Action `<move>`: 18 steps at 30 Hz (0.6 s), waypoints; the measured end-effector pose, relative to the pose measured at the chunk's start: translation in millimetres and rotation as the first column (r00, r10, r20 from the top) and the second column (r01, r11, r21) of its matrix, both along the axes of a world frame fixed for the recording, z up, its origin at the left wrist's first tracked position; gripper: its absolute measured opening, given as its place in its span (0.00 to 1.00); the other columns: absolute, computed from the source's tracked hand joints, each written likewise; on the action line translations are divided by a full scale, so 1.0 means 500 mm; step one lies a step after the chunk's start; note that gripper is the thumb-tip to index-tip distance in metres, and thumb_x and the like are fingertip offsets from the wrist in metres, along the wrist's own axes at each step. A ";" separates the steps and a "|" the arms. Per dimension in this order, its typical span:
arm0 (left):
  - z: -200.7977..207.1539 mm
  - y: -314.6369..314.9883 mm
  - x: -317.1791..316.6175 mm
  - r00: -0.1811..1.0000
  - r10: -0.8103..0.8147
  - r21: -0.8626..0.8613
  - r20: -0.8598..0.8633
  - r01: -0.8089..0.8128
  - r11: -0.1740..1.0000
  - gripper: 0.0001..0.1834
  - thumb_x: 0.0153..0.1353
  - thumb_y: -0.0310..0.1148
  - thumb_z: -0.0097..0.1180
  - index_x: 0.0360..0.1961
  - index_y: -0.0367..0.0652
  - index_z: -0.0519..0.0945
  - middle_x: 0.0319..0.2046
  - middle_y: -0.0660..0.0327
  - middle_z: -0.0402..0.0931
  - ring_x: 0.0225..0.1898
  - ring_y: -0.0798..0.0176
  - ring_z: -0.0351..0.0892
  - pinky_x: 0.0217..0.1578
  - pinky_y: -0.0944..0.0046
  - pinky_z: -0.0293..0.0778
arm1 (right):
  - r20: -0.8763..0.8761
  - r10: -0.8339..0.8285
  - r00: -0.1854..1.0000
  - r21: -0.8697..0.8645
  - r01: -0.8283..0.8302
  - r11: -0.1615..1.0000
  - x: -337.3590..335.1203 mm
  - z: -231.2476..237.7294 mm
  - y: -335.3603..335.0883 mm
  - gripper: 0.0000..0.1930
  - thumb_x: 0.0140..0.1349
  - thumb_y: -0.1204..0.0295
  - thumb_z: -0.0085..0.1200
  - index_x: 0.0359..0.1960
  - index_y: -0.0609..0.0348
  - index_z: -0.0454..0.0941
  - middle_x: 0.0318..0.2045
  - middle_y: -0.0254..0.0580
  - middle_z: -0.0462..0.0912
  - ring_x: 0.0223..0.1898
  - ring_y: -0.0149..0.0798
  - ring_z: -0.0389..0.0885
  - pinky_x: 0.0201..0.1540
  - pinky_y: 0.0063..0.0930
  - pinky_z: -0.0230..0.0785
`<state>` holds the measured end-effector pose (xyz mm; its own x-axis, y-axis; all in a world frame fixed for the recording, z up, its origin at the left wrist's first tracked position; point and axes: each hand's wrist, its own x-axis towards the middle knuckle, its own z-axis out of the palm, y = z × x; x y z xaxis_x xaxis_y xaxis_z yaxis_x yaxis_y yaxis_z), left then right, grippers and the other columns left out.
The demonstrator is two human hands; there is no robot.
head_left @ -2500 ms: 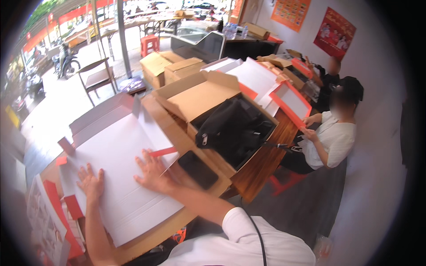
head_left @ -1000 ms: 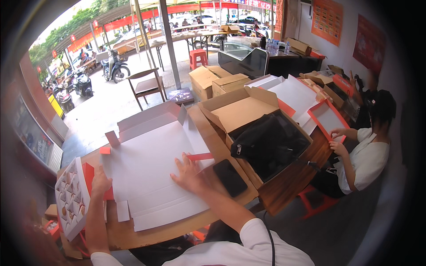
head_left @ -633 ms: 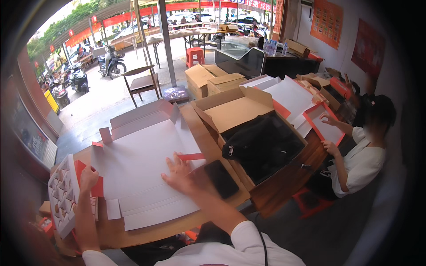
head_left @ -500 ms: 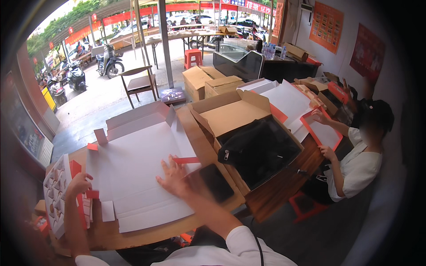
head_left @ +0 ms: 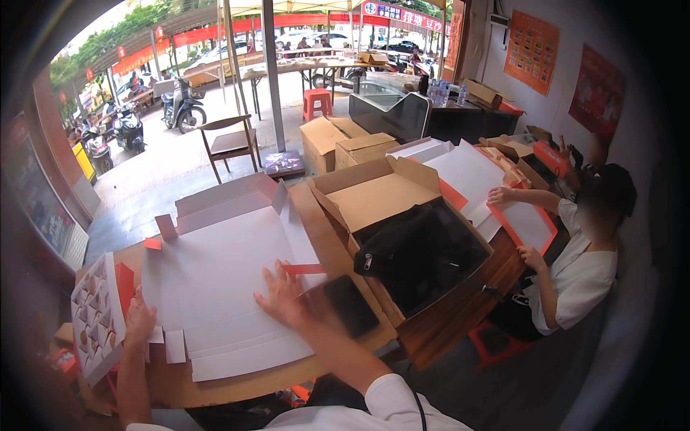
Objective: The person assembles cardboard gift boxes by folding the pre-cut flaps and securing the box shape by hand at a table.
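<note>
A large white cardboard box blank (head_left: pixel 215 287), with upright side flaps and red tabs, lies unfolded on the wooden table before me. Palm down, with fingers spread, my right hand (head_left: pixel 284 298) rests on its right part beside a red flap (head_left: pixel 303 269). At the left edge of the blank, my left hand (head_left: pixel 141 317) is closed around a side flap, which it mostly hides. Left of that hand stands a tilted white tray (head_left: pixel 97 316) with dividers and small pieces in its compartments. A black phone-like slab (head_left: pixel 351 307) lies right of my right hand.
An open brown carton (head_left: pixel 381 197) holding a black bag (head_left: pixel 410 244) stands to the right. Beyond it, a co-worker in a white shirt (head_left: pixel 578 287) handles a red-edged box part (head_left: pixel 528 226). Farther off are closed cartons (head_left: pixel 363 149) and a wooden chair (head_left: pixel 230 140).
My left hand has moved slightly down and turned more upright at the blank's edge, covering the red tab there. My right hand stays nearly in place. The co-worker's box part has tilted.
</note>
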<state>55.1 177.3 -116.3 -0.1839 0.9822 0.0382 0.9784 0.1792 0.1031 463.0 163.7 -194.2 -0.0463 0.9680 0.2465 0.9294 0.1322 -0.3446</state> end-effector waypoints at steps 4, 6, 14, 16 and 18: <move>-0.009 0.004 -0.051 0.953 -0.087 -0.030 0.289 0.100 0.994 0.47 0.61 0.28 0.64 0.75 0.34 0.49 0.59 0.33 0.75 0.60 0.31 0.77 0.61 0.45 0.73 | 0.007 0.009 1.000 0.020 -0.009 1.000 -0.003 -0.004 0.001 0.39 0.67 0.44 0.52 0.74 0.55 0.66 0.76 0.62 0.58 0.79 0.59 0.50 0.78 0.58 0.41; -0.020 0.014 -0.068 0.894 -0.137 0.024 0.427 0.140 0.990 0.48 0.61 0.28 0.64 0.76 0.34 0.49 0.60 0.35 0.75 0.61 0.33 0.77 0.63 0.47 0.72 | 0.024 0.000 1.000 0.026 -0.001 1.000 0.004 -0.008 0.005 0.39 0.67 0.44 0.52 0.74 0.54 0.66 0.76 0.61 0.58 0.79 0.58 0.50 0.78 0.58 0.41; -0.026 0.012 -0.068 0.468 0.007 -0.003 0.884 -0.009 1.000 0.18 0.67 0.26 0.56 0.56 0.30 0.77 0.45 0.56 0.82 0.45 0.64 0.81 0.48 0.63 0.77 | 0.047 -0.029 0.998 0.022 0.028 0.999 0.000 0.001 -0.005 0.39 0.67 0.43 0.52 0.74 0.53 0.67 0.75 0.60 0.59 0.78 0.57 0.53 0.77 0.57 0.43; -0.034 0.001 -0.082 0.388 0.002 0.017 0.922 -0.047 0.999 0.12 0.69 0.26 0.54 0.51 0.32 0.79 0.41 0.60 0.82 0.41 0.67 0.80 0.44 0.65 0.76 | 0.028 0.004 1.000 0.031 -0.005 0.999 -0.005 0.001 -0.004 0.40 0.67 0.44 0.53 0.75 0.53 0.65 0.75 0.60 0.59 0.78 0.58 0.53 0.77 0.57 0.45; -0.054 0.014 -0.102 0.462 -0.094 0.133 0.882 -0.052 0.990 0.10 0.70 0.28 0.53 0.48 0.34 0.80 0.38 0.62 0.80 0.39 0.69 0.78 0.42 0.66 0.76 | -0.039 0.042 0.998 0.061 -0.040 0.997 -0.004 -0.004 0.000 0.40 0.66 0.47 0.56 0.75 0.53 0.62 0.75 0.61 0.57 0.77 0.60 0.53 0.76 0.56 0.48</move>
<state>4.1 184.5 -143.3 -0.1698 0.9854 -0.0142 0.3513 0.0740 0.9333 460.8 163.6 -196.2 -0.0744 0.9490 0.3064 0.9082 0.1914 -0.3723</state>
